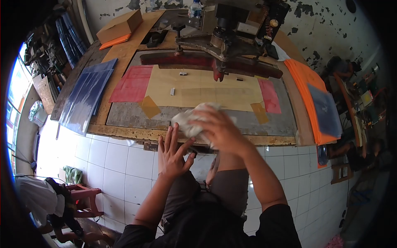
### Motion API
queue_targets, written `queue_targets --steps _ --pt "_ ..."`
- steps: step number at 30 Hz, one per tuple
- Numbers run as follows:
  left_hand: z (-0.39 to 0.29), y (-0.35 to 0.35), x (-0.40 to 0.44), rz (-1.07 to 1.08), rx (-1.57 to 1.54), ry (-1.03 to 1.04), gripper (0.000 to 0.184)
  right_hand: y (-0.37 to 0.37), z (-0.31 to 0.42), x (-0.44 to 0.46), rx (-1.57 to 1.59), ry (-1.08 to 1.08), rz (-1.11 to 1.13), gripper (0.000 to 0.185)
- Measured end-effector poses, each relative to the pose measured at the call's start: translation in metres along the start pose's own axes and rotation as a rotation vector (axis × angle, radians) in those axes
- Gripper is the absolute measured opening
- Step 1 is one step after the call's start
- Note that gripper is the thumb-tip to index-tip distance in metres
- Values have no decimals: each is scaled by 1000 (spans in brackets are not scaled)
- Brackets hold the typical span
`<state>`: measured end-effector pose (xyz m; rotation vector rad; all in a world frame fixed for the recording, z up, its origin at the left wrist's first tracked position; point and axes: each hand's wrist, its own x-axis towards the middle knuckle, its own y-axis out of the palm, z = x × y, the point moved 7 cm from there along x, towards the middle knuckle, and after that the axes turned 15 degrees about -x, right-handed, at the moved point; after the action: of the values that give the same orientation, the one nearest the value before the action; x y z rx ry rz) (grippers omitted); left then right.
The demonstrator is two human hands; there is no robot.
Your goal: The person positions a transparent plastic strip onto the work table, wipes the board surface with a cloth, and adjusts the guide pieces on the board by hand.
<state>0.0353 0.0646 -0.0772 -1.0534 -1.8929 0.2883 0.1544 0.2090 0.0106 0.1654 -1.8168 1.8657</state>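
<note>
White cloth (186,126), one, bunched, at the near edge of the bench (124,132); judged light, limp, not fragile, best gripped by its thick middle. Right hand (221,130): fingers curved over it. Left hand (173,160): fingers spread, near the cloth.

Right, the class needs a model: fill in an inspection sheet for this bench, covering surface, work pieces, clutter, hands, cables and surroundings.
Surface: grey plate in a worn wooden frame.
Work pieces: yellowish sheet between two red patches, under the red bar; small pieces on it.
Clutter: blue plastic sheets left, orange sheets right; cardboard box and bottle behind.
Left hand: empty, fingers spread, by the front edge.
Right hand: on a white cloth, slightly blurred.
Cables: none made out on the bench.
Surroundings: flaking wall, tiled floor, people at both sides.
</note>
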Motion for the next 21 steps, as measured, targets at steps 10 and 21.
queue_targets --steps 10,21 --pt "-4 -1 3 -20 -28 14 50 -32 -34 -81 -187 323 -4 50" --pt "-4 1 3 -26 -1 37 51 -54 -87 -125 -465 711 -48 48"
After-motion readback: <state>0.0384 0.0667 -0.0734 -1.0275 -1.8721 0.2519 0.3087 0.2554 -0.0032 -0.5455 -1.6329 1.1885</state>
